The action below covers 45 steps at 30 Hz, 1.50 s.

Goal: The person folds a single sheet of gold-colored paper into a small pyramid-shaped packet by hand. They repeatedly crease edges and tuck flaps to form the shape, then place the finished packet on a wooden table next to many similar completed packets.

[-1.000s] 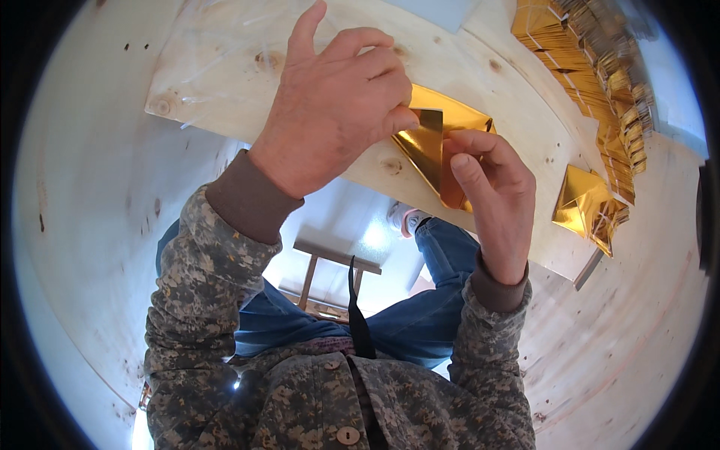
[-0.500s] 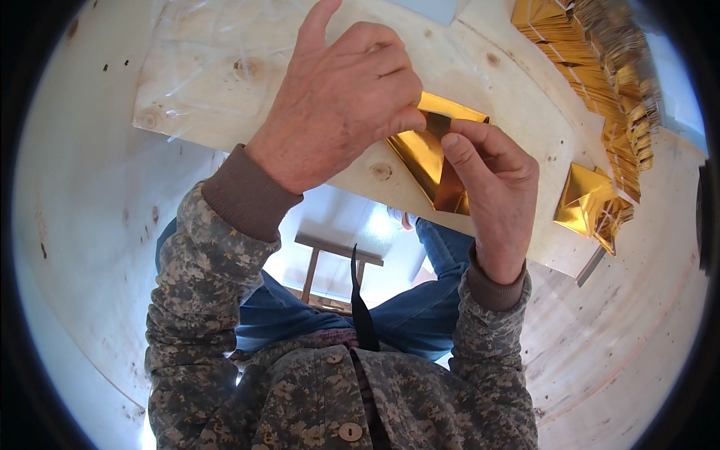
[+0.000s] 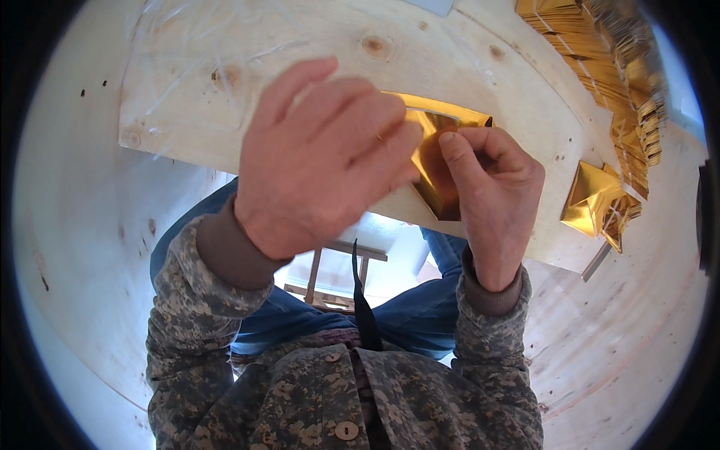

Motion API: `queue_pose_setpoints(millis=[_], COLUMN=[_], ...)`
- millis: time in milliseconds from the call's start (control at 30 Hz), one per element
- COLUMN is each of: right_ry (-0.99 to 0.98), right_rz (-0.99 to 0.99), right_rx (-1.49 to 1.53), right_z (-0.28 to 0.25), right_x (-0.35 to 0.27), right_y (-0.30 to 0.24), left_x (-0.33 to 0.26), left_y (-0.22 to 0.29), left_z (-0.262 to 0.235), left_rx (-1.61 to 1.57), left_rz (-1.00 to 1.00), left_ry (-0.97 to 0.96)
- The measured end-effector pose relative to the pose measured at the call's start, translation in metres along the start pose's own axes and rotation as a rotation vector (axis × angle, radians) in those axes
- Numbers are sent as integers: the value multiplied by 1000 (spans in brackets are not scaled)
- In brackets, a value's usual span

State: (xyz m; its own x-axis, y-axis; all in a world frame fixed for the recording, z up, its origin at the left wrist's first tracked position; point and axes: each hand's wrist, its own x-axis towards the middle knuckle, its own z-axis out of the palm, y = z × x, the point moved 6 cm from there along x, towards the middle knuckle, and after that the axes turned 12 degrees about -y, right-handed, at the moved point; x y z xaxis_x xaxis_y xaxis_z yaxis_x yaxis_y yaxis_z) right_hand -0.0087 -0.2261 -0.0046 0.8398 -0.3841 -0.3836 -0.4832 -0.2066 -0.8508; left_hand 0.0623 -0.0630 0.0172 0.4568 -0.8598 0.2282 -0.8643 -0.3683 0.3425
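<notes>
A shiny gold foil sheet [image 3: 435,169], folded in places, lies near the front edge of the wooden tabletop. On its right side, my right hand [image 3: 501,199] is closed, thumb against forefinger, pinching the foil. My left hand [image 3: 322,161] is above the table's front edge at the left end of the foil. One outer finger sticks up and the others are bent. Motion smears the left fingers, so whether they hold anything cannot be made out.
Gold foil with a fringed edge [image 3: 585,64] runs down the right side of the tabletop [image 3: 465,49]. A crumpled gold foil piece [image 3: 589,196] lies at its lower end. Clear strips [image 3: 184,75] lie at the left. A wooden frame [image 3: 319,274] stands below the table.
My left hand has moved down and slightly left, away from my right fingertips. My right hand has shifted slightly down and keeps its pinch at the foil.
</notes>
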Motion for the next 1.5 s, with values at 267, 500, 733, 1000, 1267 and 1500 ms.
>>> queue_pose_setpoints(millis=[267, 500, 733, 1000, 1267, 1500], right_ry=[26, 27, 24, 26, 14, 22], right_rz=[-43, -26, -10, 26, -13, -39], right_rx=[-86, -146, -160, -190, -148, -153], right_z=[-1, -4, -5, -4, -4, -4], right_x=[4, 4, 6, 7, 7, 5], right_y=[-2, -3, -1, -2, -1, 0], left_x=[-15, -19, -17, -16, -17, -16], left_y=[25, 27, 24, 23, 22, 20], left_z=[21, 31, 36, 38, 39, 35], left_rx=[-21, 7, -74, -29, -29, -37], left_rz=[-59, -91, -82, -107, -147, -152], left_ry=[-126, -262, -253, -324, -312, -294])
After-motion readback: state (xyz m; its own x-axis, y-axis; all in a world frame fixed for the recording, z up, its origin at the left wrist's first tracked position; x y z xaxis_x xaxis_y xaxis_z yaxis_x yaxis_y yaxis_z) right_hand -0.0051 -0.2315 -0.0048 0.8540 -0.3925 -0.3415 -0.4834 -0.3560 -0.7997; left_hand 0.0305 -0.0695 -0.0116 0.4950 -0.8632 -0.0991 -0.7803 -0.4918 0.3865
